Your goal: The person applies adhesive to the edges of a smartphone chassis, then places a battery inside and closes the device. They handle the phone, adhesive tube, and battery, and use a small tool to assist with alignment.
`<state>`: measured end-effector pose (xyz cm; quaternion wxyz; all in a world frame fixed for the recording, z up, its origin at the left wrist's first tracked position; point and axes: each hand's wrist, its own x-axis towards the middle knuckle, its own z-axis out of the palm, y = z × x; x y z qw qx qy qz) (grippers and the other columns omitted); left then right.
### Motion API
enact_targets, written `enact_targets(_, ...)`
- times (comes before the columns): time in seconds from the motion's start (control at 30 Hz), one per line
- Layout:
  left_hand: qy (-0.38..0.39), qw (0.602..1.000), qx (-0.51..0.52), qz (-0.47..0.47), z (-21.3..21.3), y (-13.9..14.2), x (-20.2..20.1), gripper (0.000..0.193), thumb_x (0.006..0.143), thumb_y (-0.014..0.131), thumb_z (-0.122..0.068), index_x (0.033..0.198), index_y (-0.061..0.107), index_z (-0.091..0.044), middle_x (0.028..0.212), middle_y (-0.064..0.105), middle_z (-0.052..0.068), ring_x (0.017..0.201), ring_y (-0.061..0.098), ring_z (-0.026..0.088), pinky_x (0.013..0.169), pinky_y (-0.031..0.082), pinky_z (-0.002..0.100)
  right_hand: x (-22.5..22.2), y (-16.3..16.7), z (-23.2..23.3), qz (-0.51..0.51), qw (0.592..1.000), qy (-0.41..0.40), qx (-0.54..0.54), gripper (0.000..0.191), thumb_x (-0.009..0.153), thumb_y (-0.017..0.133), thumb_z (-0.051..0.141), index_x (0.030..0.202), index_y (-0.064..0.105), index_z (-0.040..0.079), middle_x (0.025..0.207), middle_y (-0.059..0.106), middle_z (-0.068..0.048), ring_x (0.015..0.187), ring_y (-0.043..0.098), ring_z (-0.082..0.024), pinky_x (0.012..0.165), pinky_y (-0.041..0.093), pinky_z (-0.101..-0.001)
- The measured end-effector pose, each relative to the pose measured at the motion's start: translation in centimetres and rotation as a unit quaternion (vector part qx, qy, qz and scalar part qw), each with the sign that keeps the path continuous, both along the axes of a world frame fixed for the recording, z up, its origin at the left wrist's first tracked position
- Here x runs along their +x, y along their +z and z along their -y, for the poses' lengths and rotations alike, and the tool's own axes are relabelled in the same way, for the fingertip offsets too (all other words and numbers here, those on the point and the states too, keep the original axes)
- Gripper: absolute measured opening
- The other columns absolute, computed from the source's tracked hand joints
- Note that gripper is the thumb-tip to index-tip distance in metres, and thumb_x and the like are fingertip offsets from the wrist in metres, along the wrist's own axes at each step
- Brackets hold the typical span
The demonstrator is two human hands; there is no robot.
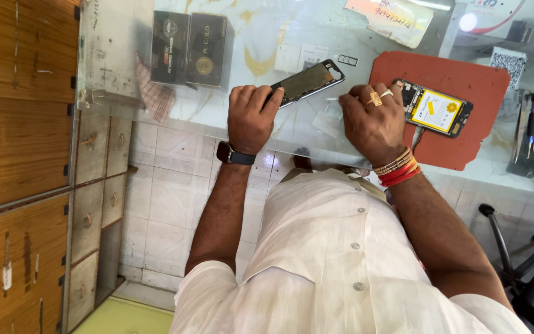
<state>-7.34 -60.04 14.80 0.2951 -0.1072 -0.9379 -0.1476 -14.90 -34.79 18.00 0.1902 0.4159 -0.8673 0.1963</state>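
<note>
Glass surface point(267, 37): left hand point(250, 117) fingers grip a detached phone screen panel point(307, 81); right hand point(375, 120), fingers curled closed, rests beside the opened phone body point(435, 109), reassembly pending.

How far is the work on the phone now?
Done: an opened phone lies on the red mat, its yellow battery showing. In hand: the left hand holds a phone screen panel; the right hand rests beside it. Left: both parts are apart.
</note>
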Motion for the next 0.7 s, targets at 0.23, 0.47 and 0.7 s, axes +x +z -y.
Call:
enact_targets(0.23, -0.001, 0.999, -0.042, -0.01, -0.3, -0.1, -0.2, 0.023, 0.093, 0.075, -0.004, 0.116, 0.074, -0.005, 0.103, 0.063, 0.004, 0.089, 0.057, 0.022, 0.084, 0.05, 0.043, 0.6, -1.8, -0.3, 0.006, 1.0, 0.002, 0.0, 0.013, 0.091, 0.077, 0.004, 0.102, 0.074, 0.01, 0.099, 0.067, -0.001, 0.087, 0.06, -0.021, 0.081, 0.043, -0.0393)
enact_targets(0.47, 0.079, 0.997, 0.0, -0.005, -0.9, -0.7, -0.4, 0.025, 0.09, 0.075, 0.001, 0.114, 0.076, -0.004, 0.101, 0.064, 0.004, 0.087, 0.056, 0.024, 0.079, 0.05, 0.04, 0.8, -2.1, -0.3, 0.003, 1.0, 0.001, -0.018, 0.012, 0.091, 0.077, 0.004, 0.101, 0.074, 0.011, 0.098, 0.067, -0.001, 0.088, 0.06, -0.021, 0.081, 0.044, -0.0395)
enact_targets(0.7, 0.12, 0.993, 0.018, -0.014, -0.7, -1.2, -0.2, 0.024, 0.089, 0.076, 0.002, 0.112, 0.076, -0.005, 0.101, 0.066, 0.005, 0.092, 0.059, 0.025, 0.083, 0.053, 0.041, 1.1, -2.2, -0.3, 0.008, 1.0, -0.001, -0.01, 0.012, 0.09, 0.077, 0.005, 0.1, 0.074, 0.011, 0.097, 0.068, -0.001, 0.085, 0.061, -0.021, 0.078, 0.043, -0.0395)
